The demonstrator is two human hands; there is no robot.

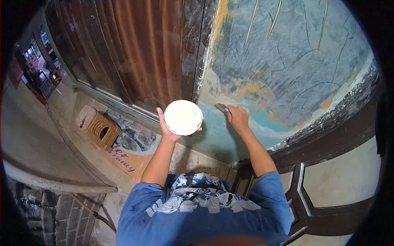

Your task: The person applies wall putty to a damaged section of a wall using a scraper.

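My left hand [167, 130] grips a round tub of white paste [183, 117] from below, thumb and fingertips showing at its sides. In my right hand [238, 117] is a putty knife [221, 107], its blade at the wall. The wall [262, 78] beside it is patchy, with grey-blue above, orange spots, a turquoise strip and a smeared pale area near the blade. Cracks run across its upper part. I cannot make out from this view whether the blade presses on the surface.
A dark wooden frame with brown curtain [139, 53] behind glass stands left of the wall. On the floor lies a printed sheet [135, 160] with a tan plastic stool [99, 128] on it. At the right is a dark panelled door [340, 172]; bricks [61, 213] show lower left.
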